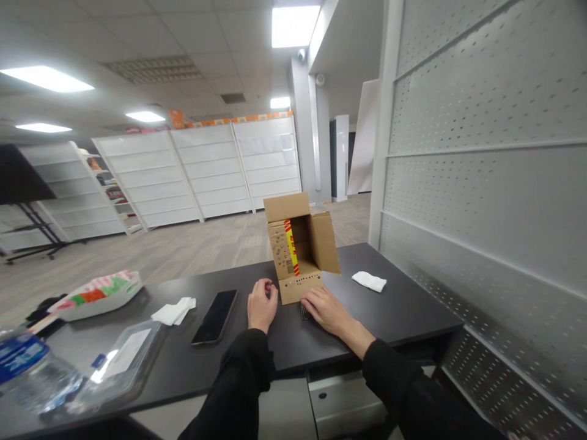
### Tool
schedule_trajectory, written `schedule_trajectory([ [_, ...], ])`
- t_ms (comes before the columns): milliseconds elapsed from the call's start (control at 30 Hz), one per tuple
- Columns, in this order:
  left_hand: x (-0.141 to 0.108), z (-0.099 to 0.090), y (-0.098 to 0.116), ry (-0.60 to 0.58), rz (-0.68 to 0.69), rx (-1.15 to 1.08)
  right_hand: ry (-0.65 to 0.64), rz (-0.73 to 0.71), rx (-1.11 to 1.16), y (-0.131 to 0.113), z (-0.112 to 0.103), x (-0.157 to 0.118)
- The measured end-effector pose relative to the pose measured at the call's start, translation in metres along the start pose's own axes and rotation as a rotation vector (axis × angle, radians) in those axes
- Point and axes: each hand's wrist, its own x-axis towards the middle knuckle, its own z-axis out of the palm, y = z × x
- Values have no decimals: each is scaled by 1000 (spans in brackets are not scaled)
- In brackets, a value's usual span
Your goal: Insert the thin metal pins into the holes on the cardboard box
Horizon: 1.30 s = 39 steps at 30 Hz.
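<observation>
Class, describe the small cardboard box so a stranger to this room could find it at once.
Start at the dark table beside the grey perforated wall. Near its far edge, just beyond the left hand and right hand, lies the small cardboard box. It alone is brown, flaps open, with a yellow-and-red strip inside.

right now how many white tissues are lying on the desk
2. One folded tissue lies left of the phone; the other tissue lies right of the open cardboard box. More could be hidden behind the box.
</observation>
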Motion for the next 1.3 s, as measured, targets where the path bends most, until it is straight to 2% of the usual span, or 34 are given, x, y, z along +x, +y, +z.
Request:
schedule_trajectory([
  [133, -8, -5, 2, -12, -1, 1, 129, 64, 88, 8, 5, -2],
  [267, -17, -12, 7, -34, 1, 12, 314, 198, 193, 17, 9, -3],
  [367, -23, -18, 12, -53, -5, 31, 382, 270, 225, 22, 10, -3],
  [600, -27, -22, 21, -135, 8, 115, 398, 282, 203, 24, 10, -3],
  [833, -27, -21, 30, -191, 46, 235, 354, 253, 147, 23, 9, -4],
  [1033, -29, -17, 32, -212, 94, 329, 348, 257, 158, 25, 9, -5],
  [1300, -32, -12, 29, -189, 112, 349, 376, 367, 283, 24, 7, -9],
])
